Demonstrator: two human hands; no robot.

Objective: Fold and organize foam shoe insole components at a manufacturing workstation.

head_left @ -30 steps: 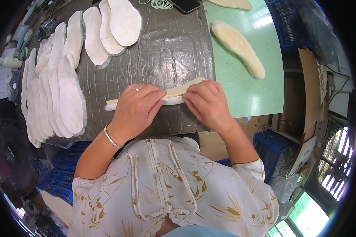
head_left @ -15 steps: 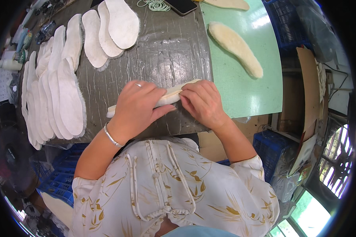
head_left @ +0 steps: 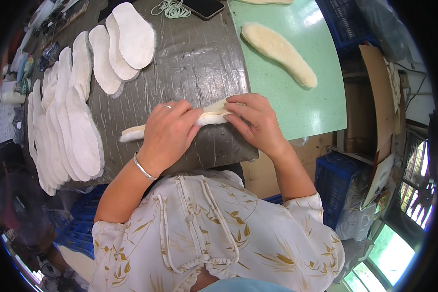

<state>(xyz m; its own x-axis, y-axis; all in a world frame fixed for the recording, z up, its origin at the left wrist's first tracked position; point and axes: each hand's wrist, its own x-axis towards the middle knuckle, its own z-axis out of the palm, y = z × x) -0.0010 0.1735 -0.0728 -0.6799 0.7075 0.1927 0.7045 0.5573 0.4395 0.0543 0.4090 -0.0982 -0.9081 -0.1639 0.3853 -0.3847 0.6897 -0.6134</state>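
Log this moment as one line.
left hand: gripping fleece-edged insole | right hand: holding its right end | left side: overlapping white insoles | right side: cream fleecy insole on green surface

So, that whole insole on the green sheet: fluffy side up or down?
Fluffy side up: the cream insole is fuzzy across its visible top, while the white insoles at left show smooth faces.

Insole: long, narrow, turned edge-on; white fleece on near side, smooth cream layer on far side, showing wider toward right. Slants across dark tabletop, left end nearer body, middle partly hidden.
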